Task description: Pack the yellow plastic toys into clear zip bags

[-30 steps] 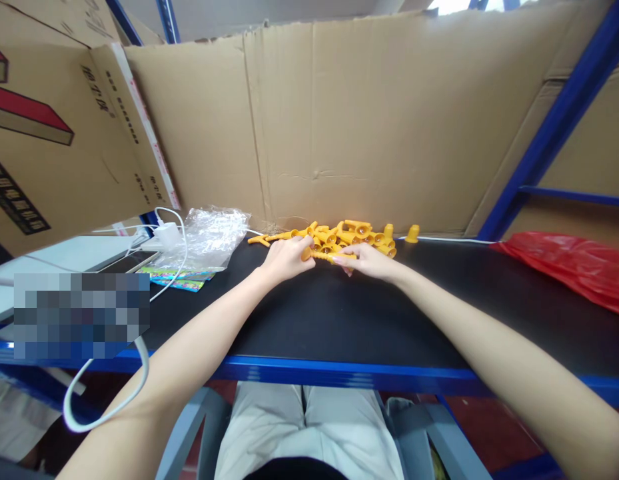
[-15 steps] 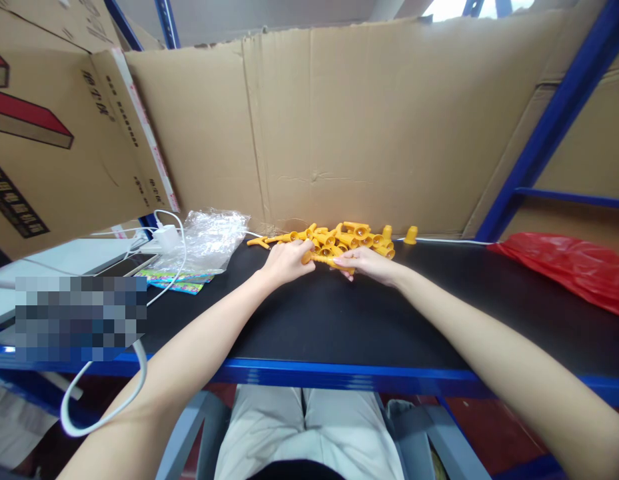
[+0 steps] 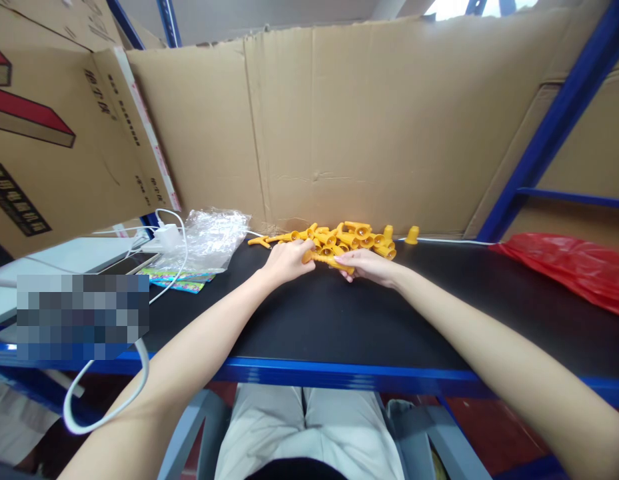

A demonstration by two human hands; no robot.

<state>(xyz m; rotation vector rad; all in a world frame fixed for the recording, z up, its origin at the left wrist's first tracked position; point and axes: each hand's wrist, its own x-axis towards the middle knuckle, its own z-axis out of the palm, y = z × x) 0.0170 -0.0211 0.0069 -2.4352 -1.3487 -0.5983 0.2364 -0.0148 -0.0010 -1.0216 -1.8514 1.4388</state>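
Observation:
My left hand [image 3: 288, 261] is closed around the cup-shaped end of a yellow plastic piece [image 3: 326, 259]. From the right, my right hand [image 3: 368, 264] pinches the slim far end of the same piece between thumb and fingers. The piece lies nearly level between both hands, just over the black tabletop. Directly behind them rests a pile of similar yellow pieces [image 3: 359, 231], with flared cups and branching stems. Part of this pile is hidden by my hands. One yellow cup [image 3: 412, 235] stands apart to the right.
Clear plastic bags [image 3: 212, 237] lie on colourful packets [image 3: 189, 285] at the left, beside a white charger [image 3: 166, 237] and cable. A red plastic bag [image 3: 569, 267] is at the right. Cardboard [image 3: 389, 127] walls the back; a blue rail [image 3: 339, 373] edges the table.
My right hand's fingers have shifted slightly on the slim end of the yellow piece. My left hand keeps its hold, and the pile looks unchanged.

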